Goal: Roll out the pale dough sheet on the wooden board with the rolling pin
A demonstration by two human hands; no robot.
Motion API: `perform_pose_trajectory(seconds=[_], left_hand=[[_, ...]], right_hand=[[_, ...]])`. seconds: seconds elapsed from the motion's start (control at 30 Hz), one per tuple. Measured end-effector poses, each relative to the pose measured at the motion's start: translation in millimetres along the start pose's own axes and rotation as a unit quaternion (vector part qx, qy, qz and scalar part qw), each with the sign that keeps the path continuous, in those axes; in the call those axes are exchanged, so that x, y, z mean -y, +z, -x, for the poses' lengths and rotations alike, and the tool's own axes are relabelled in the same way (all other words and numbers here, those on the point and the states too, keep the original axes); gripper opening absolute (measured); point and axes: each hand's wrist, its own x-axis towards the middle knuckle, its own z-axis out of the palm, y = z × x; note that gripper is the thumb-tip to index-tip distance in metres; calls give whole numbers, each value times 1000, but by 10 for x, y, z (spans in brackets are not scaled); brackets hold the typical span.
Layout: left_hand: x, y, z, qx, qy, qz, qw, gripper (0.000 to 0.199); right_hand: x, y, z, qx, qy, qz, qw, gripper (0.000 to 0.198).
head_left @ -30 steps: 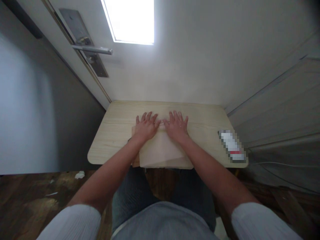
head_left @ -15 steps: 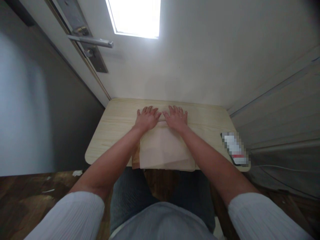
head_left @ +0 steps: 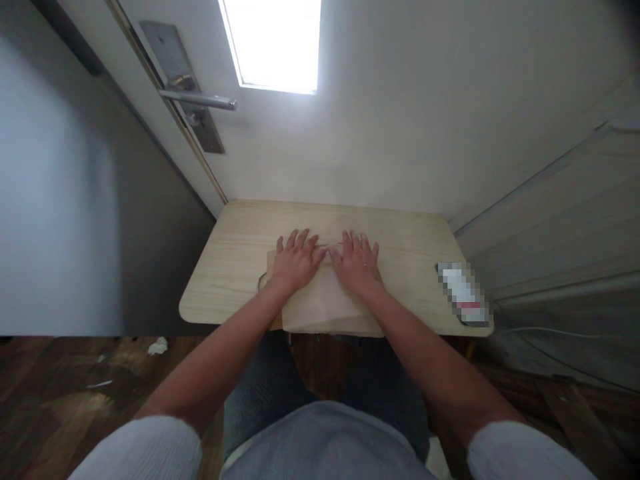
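Observation:
A flat, light-brown paper bag [head_left: 327, 303] lies on the pale wood-grain table [head_left: 220, 267], its near edge at the table's front edge. Palm down on the bag's far left part is my left hand [head_left: 297, 260], its fingers spread. My right hand [head_left: 357, 261] presses flat on the far right part, also with fingers apart. The two thumbs nearly meet in the middle. Beside my left wrist a thin dark loop [head_left: 261, 282], perhaps a cord handle, sticks out. Hands and forearms cover parts of the bag.
A phone [head_left: 463, 293] with a blurred-out screen lies near the table's right edge. Behind the table stands a white door with a metal handle [head_left: 200, 100] and a bright window [head_left: 280, 43]. A grey panel [head_left: 60, 200] is at left, and cables run along the right wall.
Both hands have slid a little toward me across the bag, still flat. The thin loop at the left now shows. My view has tilted slightly upward.

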Motion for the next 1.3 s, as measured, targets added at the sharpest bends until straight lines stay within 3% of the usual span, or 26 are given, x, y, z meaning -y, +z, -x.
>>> perform_pose_trajectory(seconds=[0.33,0.53,0.87,1.03,1.17,1.3], left_hand=[[-234,-81,1031,-16,41,31,999,55],[-291,-120,1359,-5,57,41,998,53],[-133,-152,1112,-28,15,48,998,44],[-61,-225,988,-16,11,42,999,27],[-108,-264,1145,-31,21,46,998,24],[-180,-214,1413,-55,-25,51,997,24]], right_hand=[[-29,-149,1157,-35,-49,-3,998,67],[-33,-245,1489,-27,-62,-10,998,64],[-42,-252,1349,-18,-45,-31,998,57],[-98,-334,1208,-24,-20,-74,997,47],[-161,-351,931,-54,21,-102,993,47],[-134,-253,645,-35,40,-81,995,51]])
